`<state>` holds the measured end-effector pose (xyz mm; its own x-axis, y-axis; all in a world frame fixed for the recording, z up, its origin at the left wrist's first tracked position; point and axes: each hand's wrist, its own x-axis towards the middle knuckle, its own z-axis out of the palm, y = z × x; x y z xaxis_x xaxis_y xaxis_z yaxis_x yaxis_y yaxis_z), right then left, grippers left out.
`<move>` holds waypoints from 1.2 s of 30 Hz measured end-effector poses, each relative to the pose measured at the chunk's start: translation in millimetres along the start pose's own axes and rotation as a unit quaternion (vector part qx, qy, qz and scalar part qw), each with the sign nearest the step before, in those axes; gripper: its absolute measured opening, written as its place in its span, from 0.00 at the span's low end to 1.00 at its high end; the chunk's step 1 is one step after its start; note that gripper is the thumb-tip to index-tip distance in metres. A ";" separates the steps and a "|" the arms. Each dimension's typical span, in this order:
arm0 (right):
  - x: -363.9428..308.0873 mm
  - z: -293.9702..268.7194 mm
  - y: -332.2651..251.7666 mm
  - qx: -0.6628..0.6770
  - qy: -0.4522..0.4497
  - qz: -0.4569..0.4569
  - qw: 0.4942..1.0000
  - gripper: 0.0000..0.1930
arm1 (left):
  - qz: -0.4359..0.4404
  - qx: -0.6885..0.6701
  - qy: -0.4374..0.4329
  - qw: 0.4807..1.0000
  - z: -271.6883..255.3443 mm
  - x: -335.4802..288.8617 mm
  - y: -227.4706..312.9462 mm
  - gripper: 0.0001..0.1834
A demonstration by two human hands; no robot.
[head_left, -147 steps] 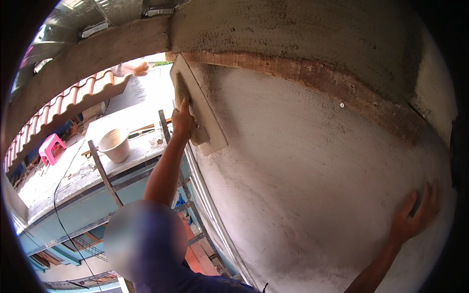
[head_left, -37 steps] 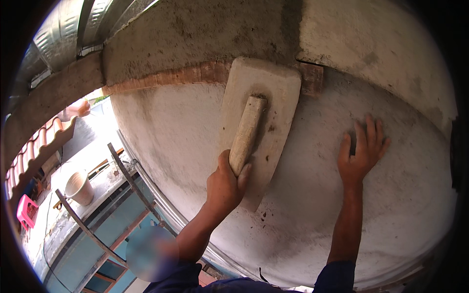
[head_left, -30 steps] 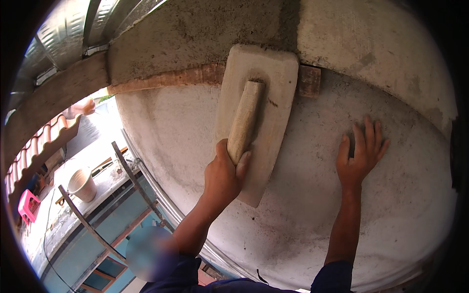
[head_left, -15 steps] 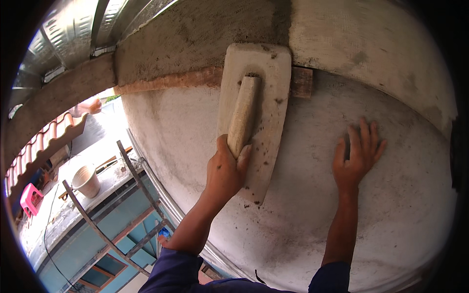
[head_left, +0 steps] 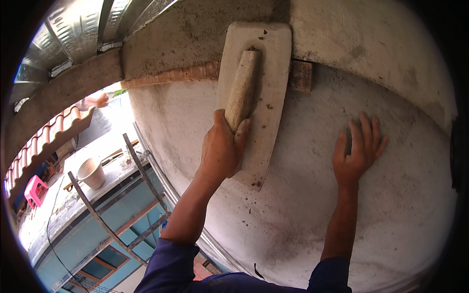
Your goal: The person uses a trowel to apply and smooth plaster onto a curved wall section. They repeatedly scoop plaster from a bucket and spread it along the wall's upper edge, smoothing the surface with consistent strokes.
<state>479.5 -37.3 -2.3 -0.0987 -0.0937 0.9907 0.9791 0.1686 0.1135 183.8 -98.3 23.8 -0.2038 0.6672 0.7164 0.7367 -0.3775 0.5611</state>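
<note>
The float [head_left: 271,105] was up near 12 o'clock of the view, flat side facing the grey wall [head_left: 303,205]. It stood nearly upright, top leaning a touch toward 1 o'clock, with dark specks dotted over its back. Couldn't tell if the whole face was touching.

The left hand [head_left: 222,146] had a proper grip on the lower end of the handle [head_left: 242,90], thumb on the 3 o'clock side. Right hand [head_left: 357,154] was off at the float's 4 o'clock, holding nothing, fingers spread and pointing up, palm to the wall. Looked like it was resting there, but couldn't tell how hard it pressed. Both arms came out of dark blue sleeves [head_left: 168,263].

Going out from the float: a wood strip [head_left: 176,75] showed at its 10 o'clock, with a short bit of wood [head_left: 301,76] poking out at 2. The float's top overlapped the rough dark band [head_left: 205,34] above the strip. A paler patch [head_left: 366,44] sat between 1 and 2.

Further out, around 8 o'clock and well below, were a ladder [head_left: 101,222], a bucket [head_left: 93,175] and a pink stool [head_left: 35,191]. Roof tiles [head_left: 49,139] were at 9, metal sheeting [head_left: 73,34] at 10.
</note>
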 end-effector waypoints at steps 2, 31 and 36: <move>-0.7 1.2 1.3 0.003 0.007 -0.002 1.000 0.14 | 0.002 -0.015 0.007 1.000 -5.6 21.6 10.0 0.29; -0.6 -3.2 3.2 0.073 0.035 0.014 0.997 0.14 | 0.028 0.038 0.057 0.997 -18.5 46.2 35.4 0.32; -1.8 -1.2 4.5 0.066 0.030 0.012 0.997 0.14 | 0.008 0.015 0.040 0.999 -30.1 63.3 49.6 0.31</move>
<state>484.3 -37.5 -3.6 -0.0614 -0.1455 0.9875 0.9487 0.2988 0.1030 188.1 -94.2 109.5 -0.2415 0.6066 0.7574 0.7593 -0.3680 0.5368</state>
